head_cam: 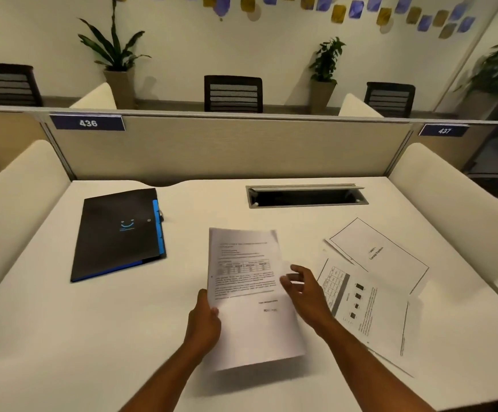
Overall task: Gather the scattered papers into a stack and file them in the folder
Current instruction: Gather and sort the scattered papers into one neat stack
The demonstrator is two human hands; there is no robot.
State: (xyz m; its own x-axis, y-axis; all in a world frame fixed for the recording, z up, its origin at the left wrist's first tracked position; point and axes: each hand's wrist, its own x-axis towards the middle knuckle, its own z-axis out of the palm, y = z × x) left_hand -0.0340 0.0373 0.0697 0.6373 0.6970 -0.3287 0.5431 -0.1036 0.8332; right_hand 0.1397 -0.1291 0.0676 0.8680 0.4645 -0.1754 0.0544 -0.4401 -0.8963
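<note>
The left hand (204, 318) pinches the near-left edge of a printed sheet (250, 295), holding it raised over the middle of the desk (48, 337). The right hand (304, 289) hangs at the sheet's right edge, fingers loosely spread and gripping nothing. Two more papers lie just to the right: a sheet with charts (366, 304) and, beyond it, overlapping its far corner, a title page (378, 251). The black folder (117, 233) lies closed at the far left, well apart from them. Gathering looks barely begun. The tidy way on is probably to keep the pinch firm, slide the right hand flat under the chart sheet, and square the edges against the desk before going anywhere near the folder.
</note>
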